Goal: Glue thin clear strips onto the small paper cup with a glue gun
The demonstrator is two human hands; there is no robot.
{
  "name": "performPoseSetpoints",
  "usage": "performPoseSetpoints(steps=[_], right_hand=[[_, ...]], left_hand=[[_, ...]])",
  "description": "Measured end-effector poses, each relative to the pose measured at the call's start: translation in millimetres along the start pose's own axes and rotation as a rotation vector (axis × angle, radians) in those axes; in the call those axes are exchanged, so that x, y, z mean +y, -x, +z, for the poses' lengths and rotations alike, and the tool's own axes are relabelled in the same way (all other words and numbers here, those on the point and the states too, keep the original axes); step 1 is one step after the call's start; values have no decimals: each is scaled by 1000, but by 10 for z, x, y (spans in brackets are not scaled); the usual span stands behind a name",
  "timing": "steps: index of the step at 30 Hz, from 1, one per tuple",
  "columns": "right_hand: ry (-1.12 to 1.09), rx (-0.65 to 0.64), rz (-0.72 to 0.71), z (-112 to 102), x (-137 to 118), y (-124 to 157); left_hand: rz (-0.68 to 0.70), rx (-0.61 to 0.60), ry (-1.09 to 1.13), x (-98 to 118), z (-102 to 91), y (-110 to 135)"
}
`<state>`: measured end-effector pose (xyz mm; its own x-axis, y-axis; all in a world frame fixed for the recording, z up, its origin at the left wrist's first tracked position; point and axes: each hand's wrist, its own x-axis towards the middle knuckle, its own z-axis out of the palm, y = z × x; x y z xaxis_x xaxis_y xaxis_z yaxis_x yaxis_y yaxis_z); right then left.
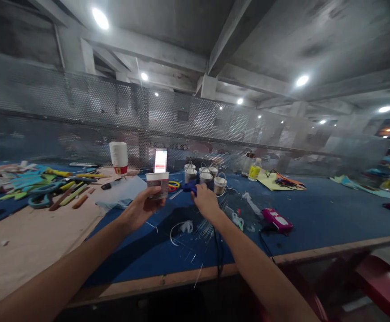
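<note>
My left hand [146, 203] is wrapped round a paper cup [157, 184] with a pale rim and a brownish side, held upright above the blue table. Close to its right, my right hand [204, 199] is closed on a dark blue glue gun [190, 187], whose nose points left toward the cup. Fingers hide much of the tool. Just beyond the right hand stand several small cups with looped handles, one of them a white-rimmed handled cup [220, 183]. Behind the held cup rises a bright, blurred-out screen [161, 160].
Left, scissors [42, 197] and craft sticks lie on a tan board [47, 237]. A paper cup stack [118, 156] stands behind. Glue threads and scraps litter the blue tabletop [315, 210]. Right lie a magenta packet [277, 220] and a yellow-labelled bottle [255, 170]; a perforated metal screen [195, 118] backs the table.
</note>
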<state>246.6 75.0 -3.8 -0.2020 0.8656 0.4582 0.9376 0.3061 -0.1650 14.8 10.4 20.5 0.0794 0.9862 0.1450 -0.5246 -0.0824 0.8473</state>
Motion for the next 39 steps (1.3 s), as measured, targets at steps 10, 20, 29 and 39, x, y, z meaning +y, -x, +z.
performPoseSetpoints(steps=[10, 20, 29, 39], right_hand=[[-1159, 37, 17, -274, 90, 75], [-1260, -70, 11, -434, -275, 397], [-1306, -3, -92, -366, -286, 372], [-1193, 33, -154, -292, -213, 372]], left_hand=[[-19, 15, -39, -40, -16, 7], [-34, -2, -64, -23, 85, 26], [-37, 60, -108, 2, 142, 56], [-26, 27, -117, -36, 75, 27]])
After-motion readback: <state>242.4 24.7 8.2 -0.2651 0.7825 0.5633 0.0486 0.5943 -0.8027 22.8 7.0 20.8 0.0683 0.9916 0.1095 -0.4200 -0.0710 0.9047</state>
